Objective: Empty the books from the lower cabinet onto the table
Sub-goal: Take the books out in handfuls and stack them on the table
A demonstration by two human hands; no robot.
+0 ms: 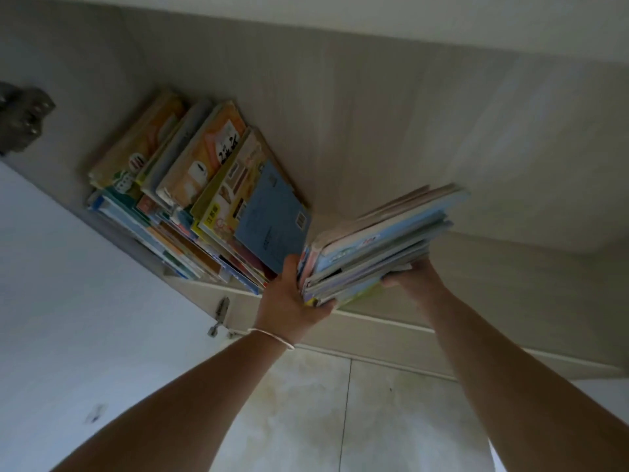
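My left hand point(292, 298) and right hand point(413, 275) clamp thick bundle of thin pastel-covered books point(374, 247) between them, near cabinet front. Leaning colourful stack point(190, 189) remains far left. Next: I'd lift bundle clear, carry to table.

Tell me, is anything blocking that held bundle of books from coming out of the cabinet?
Nothing visible blocks it. The left hand and right hand grip the bundle of books at the cabinet's open front. The remaining books lean beside it, not across its way out. The table is out of view.
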